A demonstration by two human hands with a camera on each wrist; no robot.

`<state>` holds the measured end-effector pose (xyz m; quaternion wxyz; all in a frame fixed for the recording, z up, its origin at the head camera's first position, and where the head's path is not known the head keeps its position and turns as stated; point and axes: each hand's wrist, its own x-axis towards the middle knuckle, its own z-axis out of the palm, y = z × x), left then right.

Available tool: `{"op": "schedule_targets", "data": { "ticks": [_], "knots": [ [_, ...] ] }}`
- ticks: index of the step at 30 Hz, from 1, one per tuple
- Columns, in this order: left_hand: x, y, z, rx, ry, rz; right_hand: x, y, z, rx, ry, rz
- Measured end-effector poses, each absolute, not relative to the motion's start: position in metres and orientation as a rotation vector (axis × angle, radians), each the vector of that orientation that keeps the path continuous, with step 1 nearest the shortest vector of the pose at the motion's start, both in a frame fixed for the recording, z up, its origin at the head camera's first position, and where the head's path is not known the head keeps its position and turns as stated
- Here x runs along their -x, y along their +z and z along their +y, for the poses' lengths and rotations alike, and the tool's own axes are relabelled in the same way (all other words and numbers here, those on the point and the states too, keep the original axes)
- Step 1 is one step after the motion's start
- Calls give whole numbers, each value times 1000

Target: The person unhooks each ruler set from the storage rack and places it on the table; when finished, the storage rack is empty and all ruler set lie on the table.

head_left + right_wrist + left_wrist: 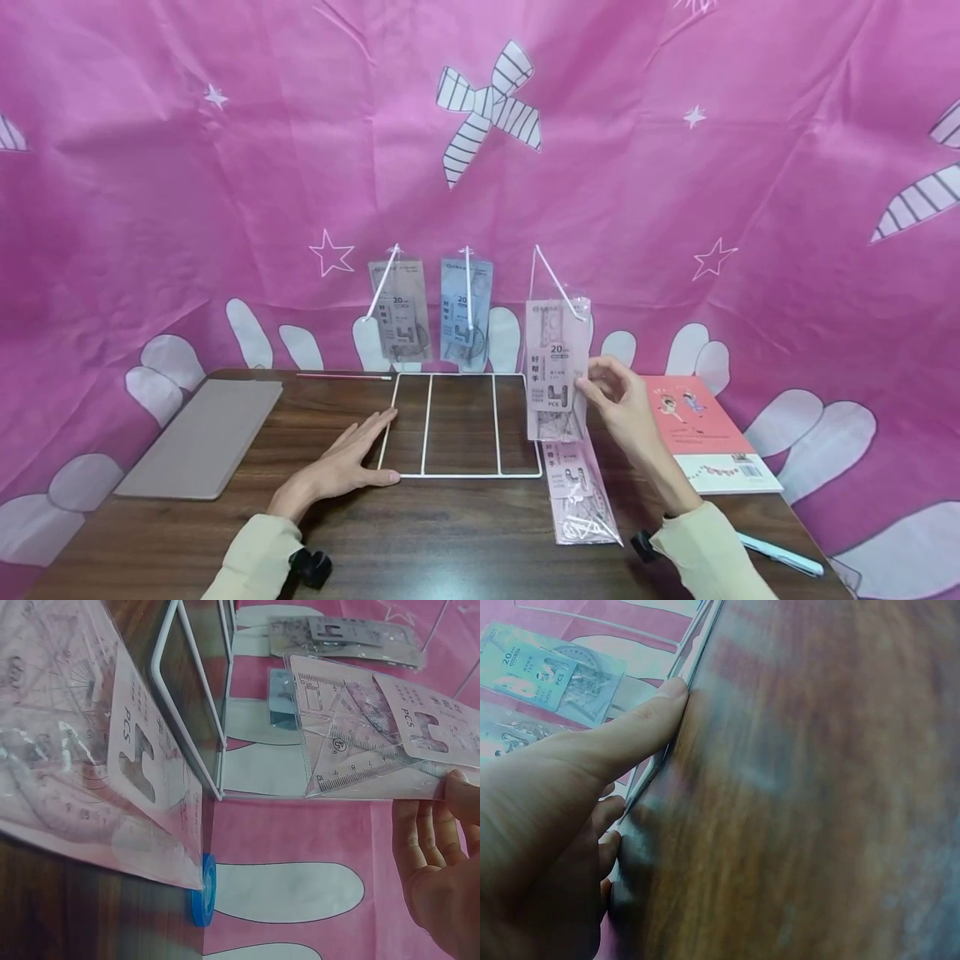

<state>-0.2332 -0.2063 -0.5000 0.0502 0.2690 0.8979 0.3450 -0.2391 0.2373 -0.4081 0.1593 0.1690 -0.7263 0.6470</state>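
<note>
My right hand (618,404) pinches the right edge of a pink ruler-set packet (551,367), thumb in front and fingers behind. The packet is at the right hook of a white wire rack (465,476); its rulers show through the clear film in the right wrist view. On the rack's left hook is a grey ruler-set packet (405,308), and on the middle one a blue packet (467,308). Flat on the table, a second pink packet (581,492) lies partly under the held one. My left hand (341,462) rests at the rack's left base, fingers extended, thumb (645,727) touching the wire.
A grey flat folder or board (202,437) lies at the table's left. To the right are a red-and-white book (705,433) and a light blue pen (780,554). A thin red stick (343,377) lies at the back, before the pink curtain (600,167). A blue round object (204,889) shows beside the table packet.
</note>
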Motion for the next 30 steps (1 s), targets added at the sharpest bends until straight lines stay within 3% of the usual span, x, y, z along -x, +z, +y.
{"op": "schedule_targets", "data": {
  "ticks": [30],
  "knots": [
    [230,-496,-205,-809,1062,2731,189,-397,250,-563,1708,-2142]
  ]
}}
